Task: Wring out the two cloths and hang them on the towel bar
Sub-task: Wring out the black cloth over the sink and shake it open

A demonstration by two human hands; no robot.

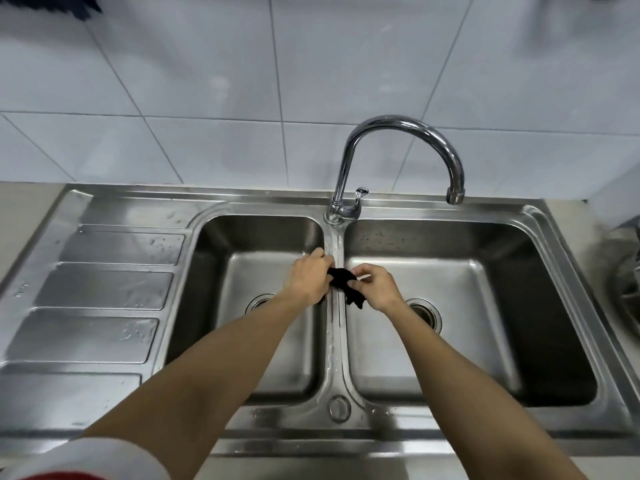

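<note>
While the small black bunched cloth (346, 285) is gripped at both ends just above the steel ridge that divides the double-basin stainless sink (334, 341), the main risk is a slip: wet fabric twisted between bare fingers could likely slide out and drop into either basin. The left hand (308, 279) is closed in a fist round the cloth's left end; the right hand (374, 288) pinches the other end with curled fingers, a loose tail hanging below it.

Only one cloth is visible; where the second lies cannot be told, and no towel bar shows, so hanging appears to be some way off. A dark shape in the far left corner, up the white tiled wall behind the ridge, is too cropped to identify.

Behind the ridge rises the curved chrome tap (398, 157), its spout out over the right basin; lifting the hands straight up and back could knock it. Left of the ridge, beyond the left basin, the ribbed draining board (100, 292) is open, and both basins are bare, giving free room downward and sideways.
</note>
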